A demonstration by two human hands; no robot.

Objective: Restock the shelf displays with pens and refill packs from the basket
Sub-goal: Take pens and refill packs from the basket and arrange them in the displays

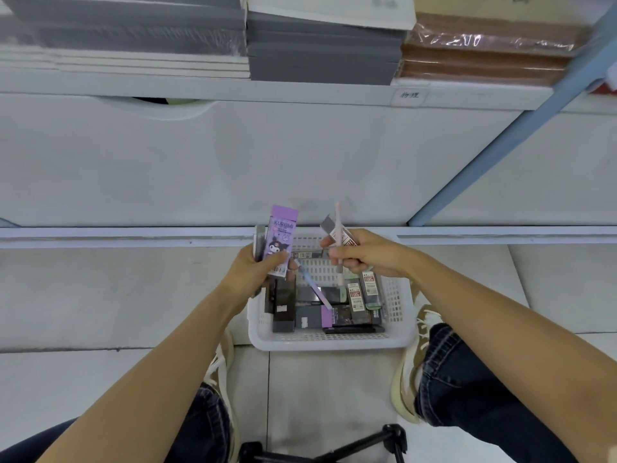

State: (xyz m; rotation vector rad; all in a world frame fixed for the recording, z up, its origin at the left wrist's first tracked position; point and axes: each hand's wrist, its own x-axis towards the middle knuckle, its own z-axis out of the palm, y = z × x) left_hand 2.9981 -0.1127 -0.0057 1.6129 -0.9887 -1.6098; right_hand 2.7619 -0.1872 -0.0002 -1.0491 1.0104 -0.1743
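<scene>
Crouching over a white perforated basket (pixel 327 342) on the tiled floor (pixel 100 295), a person has both hands raised above its far rim. The left hand (pixel 257 272), at ten o'clock from the basket's middle, has its fingers wrapped round an upright purple pack (pixel 282 238) printed with a cartoon figure. A darker pack is pressed behind it. The right hand (pixel 367 255), at one o'clock, has its fingers curled tight round a pink pen (pixel 338 228) that stands nearly upright. A grey-and-brown pack (pixel 350 240) is clamped beside the pen in the same grip.

A lilac-blue pen (pixel 314 289) slants from the left fingertips down toward five o'clock, its lower end on the packs below. Whether the fingers pinch it cannot be told.

Inside the basket, dark packs (pixel 283 305) lie lengthwise along the nine o'clock wall. Green-edged refill packs (pixel 370 285) with red-and-white labels crowd the three o'clock side. A purple-ended pack (pixel 329 317) sits toward six o'clock, just above a long black pack against the near wall. The bare mesh bottom shows toward twelve o'clock.

At twelve o'clock of the view, a shelf (pixel 300 90) carries grey notebook stacks (pixel 320 55) and brown wrapped stacks (pixel 484 51). A black tripod (pixel 367 446) stands at six o'clock between the person's shoes.
</scene>
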